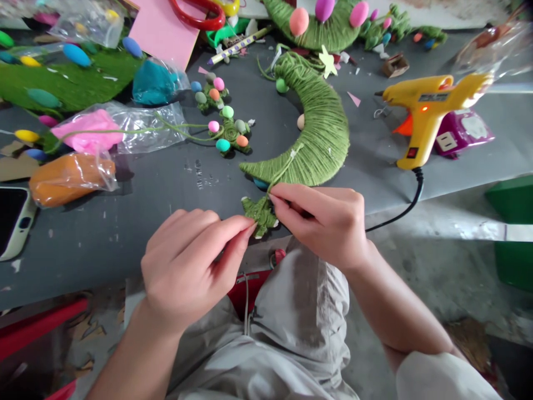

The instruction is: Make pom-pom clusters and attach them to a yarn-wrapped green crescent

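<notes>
My left hand pinches the lower left point of a small green yarn-wrapped star at the table's front edge. The fingertips of my right hand are closed at the star's upper right, on a strand of green yarn. That strand runs up across a green yarn-wrapped crescent moon, which lies just beyond my hands. Small coloured eggs sit along the crescent's inner curve, and a blue one is partly hidden under its lower tip.
To the right a yellow glue gun stands with its light on, its black cord hanging off the edge. Left are egg-trimmed stars, bagged orange clay, pink clay and a phone. Red scissors lie at the back.
</notes>
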The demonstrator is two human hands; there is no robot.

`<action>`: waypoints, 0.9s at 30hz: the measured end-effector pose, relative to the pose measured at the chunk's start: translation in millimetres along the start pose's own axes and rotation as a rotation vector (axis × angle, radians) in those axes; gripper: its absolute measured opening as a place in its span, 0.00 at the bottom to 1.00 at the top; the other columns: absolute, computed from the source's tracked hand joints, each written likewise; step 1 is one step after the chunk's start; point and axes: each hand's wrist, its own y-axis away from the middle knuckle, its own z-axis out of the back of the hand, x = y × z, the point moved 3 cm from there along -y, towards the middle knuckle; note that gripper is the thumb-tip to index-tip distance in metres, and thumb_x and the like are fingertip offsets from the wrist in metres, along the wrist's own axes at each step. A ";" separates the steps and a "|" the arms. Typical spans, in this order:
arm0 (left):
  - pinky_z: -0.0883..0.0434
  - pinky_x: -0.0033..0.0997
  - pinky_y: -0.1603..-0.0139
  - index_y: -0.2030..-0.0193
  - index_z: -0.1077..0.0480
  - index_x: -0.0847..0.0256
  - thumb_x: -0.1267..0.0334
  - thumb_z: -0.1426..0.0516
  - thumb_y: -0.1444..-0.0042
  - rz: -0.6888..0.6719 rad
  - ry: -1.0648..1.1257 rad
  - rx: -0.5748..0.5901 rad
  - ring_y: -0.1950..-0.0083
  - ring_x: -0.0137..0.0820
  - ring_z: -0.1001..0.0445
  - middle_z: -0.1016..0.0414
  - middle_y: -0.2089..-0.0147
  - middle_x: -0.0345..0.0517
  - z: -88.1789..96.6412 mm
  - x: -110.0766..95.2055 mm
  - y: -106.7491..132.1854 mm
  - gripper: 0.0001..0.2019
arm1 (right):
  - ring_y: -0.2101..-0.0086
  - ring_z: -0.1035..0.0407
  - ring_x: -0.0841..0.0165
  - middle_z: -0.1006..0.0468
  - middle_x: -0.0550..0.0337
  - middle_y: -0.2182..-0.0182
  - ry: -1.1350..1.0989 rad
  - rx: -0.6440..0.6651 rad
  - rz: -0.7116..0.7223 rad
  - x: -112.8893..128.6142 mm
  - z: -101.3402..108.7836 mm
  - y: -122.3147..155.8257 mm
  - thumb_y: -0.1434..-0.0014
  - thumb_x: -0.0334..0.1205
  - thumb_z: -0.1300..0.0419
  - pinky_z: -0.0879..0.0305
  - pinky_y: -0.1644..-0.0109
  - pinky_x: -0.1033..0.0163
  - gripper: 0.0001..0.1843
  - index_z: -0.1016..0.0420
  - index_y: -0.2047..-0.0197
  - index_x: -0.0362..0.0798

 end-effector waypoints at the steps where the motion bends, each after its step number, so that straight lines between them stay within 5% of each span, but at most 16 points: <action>1: 0.37 0.34 0.71 0.57 0.24 0.57 0.75 0.34 0.43 0.000 0.004 0.003 0.75 0.27 0.38 0.32 0.75 0.34 -0.1 0.2 -0.1 0.11 | 0.79 0.47 0.78 0.35 0.69 0.82 0.011 0.006 0.001 -0.1 -0.1 0.2 0.34 0.30 0.41 0.47 0.73 0.70 0.13 0.20 0.69 0.47; 27: 0.36 0.36 0.71 0.57 0.26 0.54 0.73 0.36 0.41 -0.017 -0.009 0.027 0.76 0.29 0.36 0.32 0.75 0.35 -0.6 2.4 -1.3 0.10 | 0.77 0.51 0.76 0.41 0.69 0.81 0.058 0.043 0.025 0.2 -0.3 0.2 0.37 0.27 0.43 0.50 0.74 0.69 0.12 0.24 0.69 0.48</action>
